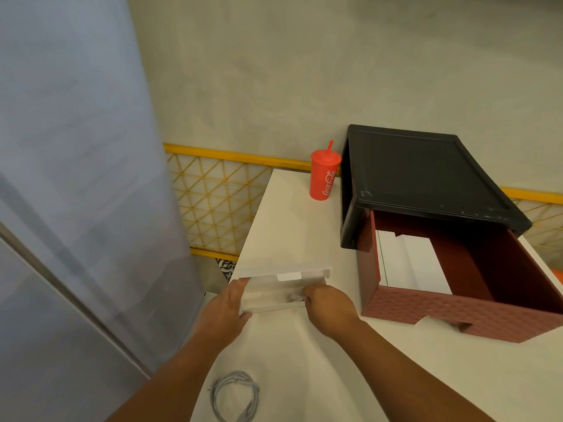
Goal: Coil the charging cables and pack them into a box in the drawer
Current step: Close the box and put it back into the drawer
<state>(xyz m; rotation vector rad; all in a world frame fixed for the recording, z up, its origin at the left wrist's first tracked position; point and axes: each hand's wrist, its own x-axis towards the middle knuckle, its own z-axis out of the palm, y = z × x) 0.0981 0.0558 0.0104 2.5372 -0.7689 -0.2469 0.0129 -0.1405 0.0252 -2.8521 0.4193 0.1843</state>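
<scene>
A small white cardboard box [274, 292] lies open on the white table, its lid flap standing up at the back. My left hand [227, 309] holds the box's left end. My right hand [327, 306] has its fingers curled at the box's right end, pinching a pale cable piece [294, 297] inside it. A coiled grey-white charging cable [236, 395] lies on the table near the front edge, between my forearms. The dark red drawer [457, 309] stands pulled out of its black housing [426, 175] at the right, with a white box [417, 263] inside.
A red Coca-Cola cup with a straw [324, 175] stands at the back of the white table [292, 220], left of the black housing. A grey-blue panel [76, 178] fills the left. A yellow lattice rail [219, 190] runs behind the table.
</scene>
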